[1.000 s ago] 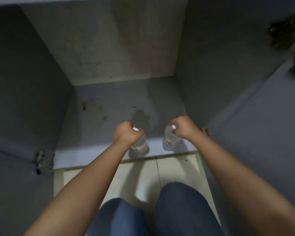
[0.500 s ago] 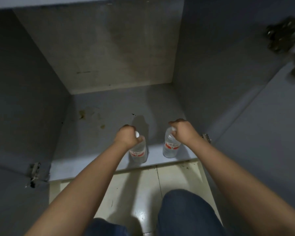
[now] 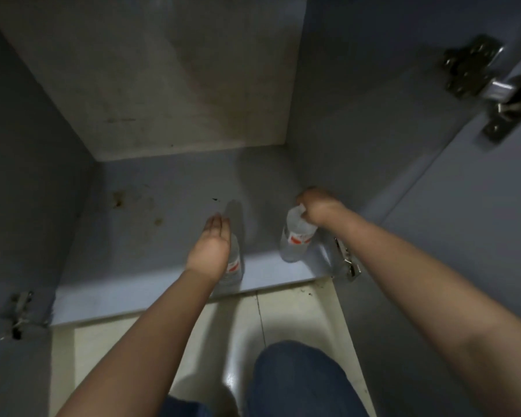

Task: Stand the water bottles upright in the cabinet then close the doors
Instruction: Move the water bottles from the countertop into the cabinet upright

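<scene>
Two clear water bottles with red-and-white labels stand upright near the front edge of the grey cabinet floor (image 3: 169, 224). My left hand (image 3: 212, 246) hovers over the left bottle (image 3: 234, 267) with its fingers stretched out flat, hiding the bottle's top. My right hand (image 3: 319, 209) is closed around the neck of the right bottle (image 3: 295, 240), close to the cabinet's right wall. The cabinet is open; its right door (image 3: 469, 236) swings out toward me.
The left door (image 3: 9, 371) is open at the lower left, with a hinge (image 3: 20, 310) at the cabinet corner. More hinges sit at the lower right (image 3: 348, 263) and upper right (image 3: 491, 82). Pale tiled floor (image 3: 286, 314) and my jeans-clad knees (image 3: 295, 380) lie below.
My left hand has opened and let go of the left bottle's cap, fingers now extended. My right hand still grips the right bottle. The view has shifted slightly closer.
</scene>
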